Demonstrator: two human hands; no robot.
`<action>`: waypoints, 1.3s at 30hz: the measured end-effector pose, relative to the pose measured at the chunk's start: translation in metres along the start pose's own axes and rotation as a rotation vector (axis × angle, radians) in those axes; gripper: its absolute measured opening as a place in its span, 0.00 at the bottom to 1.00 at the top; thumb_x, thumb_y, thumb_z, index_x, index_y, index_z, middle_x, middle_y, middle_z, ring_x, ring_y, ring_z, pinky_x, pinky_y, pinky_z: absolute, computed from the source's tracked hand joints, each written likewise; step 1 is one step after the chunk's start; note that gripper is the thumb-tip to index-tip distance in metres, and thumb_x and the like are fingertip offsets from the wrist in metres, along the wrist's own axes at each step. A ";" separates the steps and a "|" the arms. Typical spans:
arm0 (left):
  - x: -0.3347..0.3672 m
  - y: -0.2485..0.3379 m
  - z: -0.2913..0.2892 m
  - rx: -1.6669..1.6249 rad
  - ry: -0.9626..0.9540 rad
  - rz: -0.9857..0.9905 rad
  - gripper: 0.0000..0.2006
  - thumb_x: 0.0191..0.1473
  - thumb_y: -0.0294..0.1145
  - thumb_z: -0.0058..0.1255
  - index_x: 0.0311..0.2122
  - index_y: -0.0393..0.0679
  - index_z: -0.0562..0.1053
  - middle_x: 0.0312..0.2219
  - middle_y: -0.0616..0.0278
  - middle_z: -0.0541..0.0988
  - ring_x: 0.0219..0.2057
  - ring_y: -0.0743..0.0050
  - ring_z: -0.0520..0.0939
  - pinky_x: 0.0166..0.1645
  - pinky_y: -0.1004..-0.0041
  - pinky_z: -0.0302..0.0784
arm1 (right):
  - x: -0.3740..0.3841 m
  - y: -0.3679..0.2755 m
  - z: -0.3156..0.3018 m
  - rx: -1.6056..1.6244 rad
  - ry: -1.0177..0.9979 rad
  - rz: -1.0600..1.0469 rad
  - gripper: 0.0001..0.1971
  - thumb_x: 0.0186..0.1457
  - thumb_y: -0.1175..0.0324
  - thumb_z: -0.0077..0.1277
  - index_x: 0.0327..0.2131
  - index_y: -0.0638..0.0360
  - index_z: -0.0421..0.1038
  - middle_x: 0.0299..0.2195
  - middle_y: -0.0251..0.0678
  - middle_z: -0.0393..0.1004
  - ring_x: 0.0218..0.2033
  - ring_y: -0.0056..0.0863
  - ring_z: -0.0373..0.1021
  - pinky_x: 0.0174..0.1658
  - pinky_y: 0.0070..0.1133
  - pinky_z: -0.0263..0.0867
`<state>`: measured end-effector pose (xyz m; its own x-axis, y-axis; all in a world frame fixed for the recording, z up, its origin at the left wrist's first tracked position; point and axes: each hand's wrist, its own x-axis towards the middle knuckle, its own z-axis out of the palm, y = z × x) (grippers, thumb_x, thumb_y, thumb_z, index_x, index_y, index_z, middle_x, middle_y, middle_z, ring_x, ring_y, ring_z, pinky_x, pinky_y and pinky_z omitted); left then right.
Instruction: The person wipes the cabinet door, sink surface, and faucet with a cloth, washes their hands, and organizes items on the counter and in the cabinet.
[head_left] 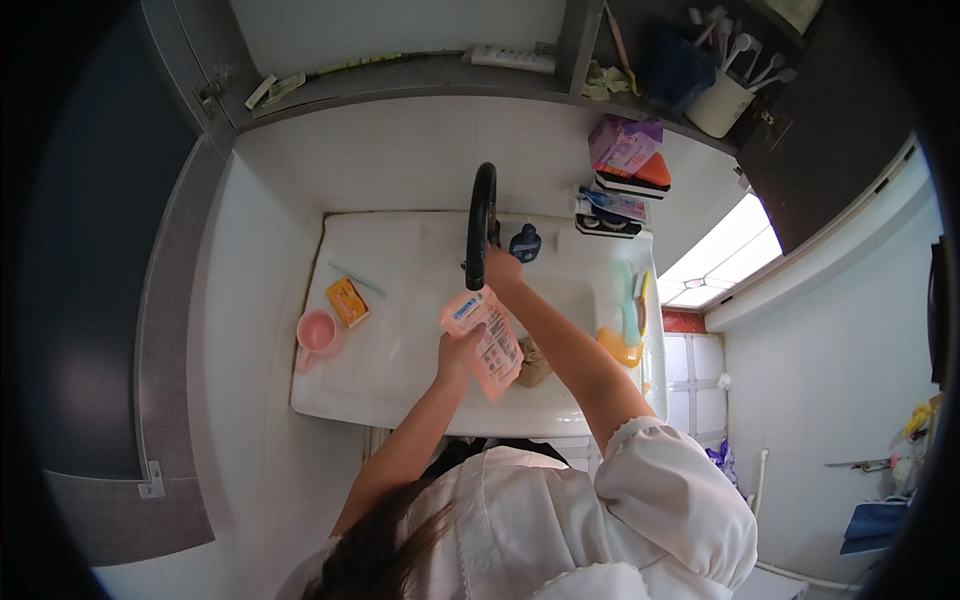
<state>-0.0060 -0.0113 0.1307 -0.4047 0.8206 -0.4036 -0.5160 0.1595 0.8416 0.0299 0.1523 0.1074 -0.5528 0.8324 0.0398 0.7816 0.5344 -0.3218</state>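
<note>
A pink refill pouch (497, 352) with printed panels is tilted over the sink, its upper end just below the spout. Gripping its left edge is my left hand (460, 355), closed with the thumb across the front. My right hand (503, 269) is up at the black curved faucet (484, 205), beside and partly behind the spout. The spout hides its fingers, so their hold on the faucet cannot be made out. In the basin, partly covered by the pouch and my right forearm, lies a beige, crumpled-looking thing (535, 362).
On the white sink (390, 395) a pink mug (318, 332), an orange box (348, 302) and a toothbrush (357, 279) stand left. A dark blue bottle (525, 243) is behind the faucet. Right are a yellow soap-like thing (620, 347) and stacked boxes (625, 150). Open cabinet shelves (420, 85) hang above.
</note>
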 end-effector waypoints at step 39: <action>-0.004 -0.093 -0.054 0.262 0.046 0.375 0.13 0.39 0.29 0.52 0.33 0.39 0.67 0.28 0.65 0.71 0.30 0.78 0.71 0.34 0.79 0.66 | -0.130 -0.034 -0.019 0.190 -0.095 -0.638 0.08 0.39 0.64 0.46 0.27 0.51 0.66 0.23 0.33 0.69 0.24 0.32 0.67 0.26 0.25 0.62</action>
<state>0.0033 -0.0589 0.0345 -0.5634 0.8237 -0.0643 -0.1217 -0.0058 0.9925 0.0807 0.0292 0.1308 -0.9194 0.3406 0.1967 0.2335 0.8751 -0.4239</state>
